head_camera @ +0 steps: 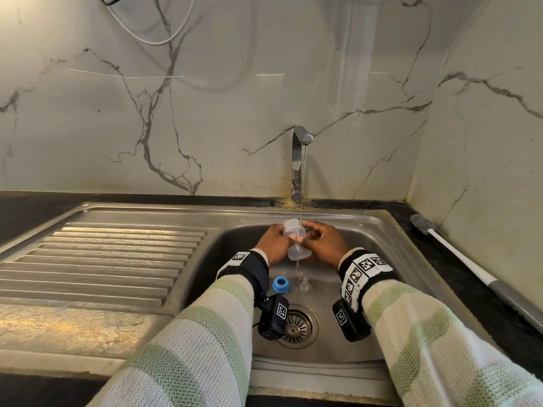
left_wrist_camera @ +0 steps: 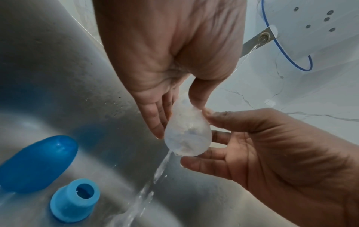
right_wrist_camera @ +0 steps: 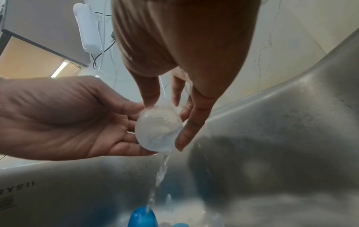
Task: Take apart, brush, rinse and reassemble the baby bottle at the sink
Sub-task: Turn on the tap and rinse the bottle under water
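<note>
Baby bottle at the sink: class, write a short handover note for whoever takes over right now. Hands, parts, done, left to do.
Hands: left hand and right hand both hold the bottle under the running tap.
Parts: blue ring, blue cap and a clear piece, likely the teat, lie loose in the sink.
The brush lies on the counter, right of the sink.
Done: bottle taken apart. Brushing: cannot tell.
Left: finish rinsing, rinse the loose parts, reassemble.

both forearms reach forward side by side, wrists close. the left hand (head_camera: 271, 243) pinches the bottle (head_camera: 298, 251) between thumb and near-straight fingers; the right hand (head_camera: 324, 243) cups it opposite, thumb on top.
</note>
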`<state>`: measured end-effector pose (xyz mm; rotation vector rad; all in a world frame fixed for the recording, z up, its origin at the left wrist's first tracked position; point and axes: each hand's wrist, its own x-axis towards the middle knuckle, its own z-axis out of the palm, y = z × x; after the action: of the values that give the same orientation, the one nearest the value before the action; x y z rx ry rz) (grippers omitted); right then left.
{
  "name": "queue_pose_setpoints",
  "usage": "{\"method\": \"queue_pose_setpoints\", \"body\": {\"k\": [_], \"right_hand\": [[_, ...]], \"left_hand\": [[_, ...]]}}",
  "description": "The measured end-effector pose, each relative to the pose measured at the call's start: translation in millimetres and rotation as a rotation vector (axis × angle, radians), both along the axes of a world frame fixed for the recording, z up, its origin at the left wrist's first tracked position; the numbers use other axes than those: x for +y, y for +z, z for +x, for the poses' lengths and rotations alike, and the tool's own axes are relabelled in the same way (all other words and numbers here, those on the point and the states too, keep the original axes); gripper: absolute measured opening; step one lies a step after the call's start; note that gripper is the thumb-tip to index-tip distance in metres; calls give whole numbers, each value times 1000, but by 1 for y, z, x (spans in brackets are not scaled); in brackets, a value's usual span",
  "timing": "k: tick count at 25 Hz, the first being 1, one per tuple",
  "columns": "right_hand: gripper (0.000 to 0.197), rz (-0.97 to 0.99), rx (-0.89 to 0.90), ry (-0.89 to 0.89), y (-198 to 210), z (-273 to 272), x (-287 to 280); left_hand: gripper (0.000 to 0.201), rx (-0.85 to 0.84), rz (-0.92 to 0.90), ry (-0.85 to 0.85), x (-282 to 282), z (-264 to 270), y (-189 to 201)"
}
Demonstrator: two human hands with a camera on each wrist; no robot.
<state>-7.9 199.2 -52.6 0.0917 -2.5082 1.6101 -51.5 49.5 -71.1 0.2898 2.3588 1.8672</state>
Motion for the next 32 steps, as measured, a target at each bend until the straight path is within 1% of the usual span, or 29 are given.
{"method": "queue_pose_setpoints", "body": {"k": [1,4,6,7,8,9,11,12,14,16,21,24,26,29,32], "right_hand": [[55,14,2,5,-1,0,0],[66,12,-16,45,-2,2,-1],[72,73,-10,80,-2,4,-1],[72,113,5,83,-1,4,-1],[70,151,17,72,-2,4,-1],[68,175,30,59,-2,4,-1],[65,201,31,34,-2,3,-1],[64,203,29,28,-2,2,-2],[63,183,29,22,-2,1,-1],[59,146,35,-4,-3,-2,-1],[49,-13,16,-15,-4,-8,1],[39,-55,-3,-12,-2,-9,1],[37,-77,-22,-8,1,-8,0],[48,-31,3,-4,5,-4,-2],[66,70,28,23,5,3,-3]], "left_hand": [[51,-12,-2,-2,0,-1,-1],[31,1,-12,0,0,7,8],[22,5,-26,-3,-2,6,8],[21,7,-28,-11,-3,6,8],[25,6,-13,-12,-2,1,3],[33,-1,-2,-12,-2,-1,1],[48,-7,12,-11,-1,7,6],[49,2,8,-12,-1,11,8],[47,34,-5,-18,0,11,8],[49,49,7,11,-1,9,6],[31,42,102,51,3,7,9],[28,79,93,32,3,7,9],[30,79,93,37,2,6,9],[30,28,111,62,2,3,8],[29,8,90,69,1,1,4]]}}
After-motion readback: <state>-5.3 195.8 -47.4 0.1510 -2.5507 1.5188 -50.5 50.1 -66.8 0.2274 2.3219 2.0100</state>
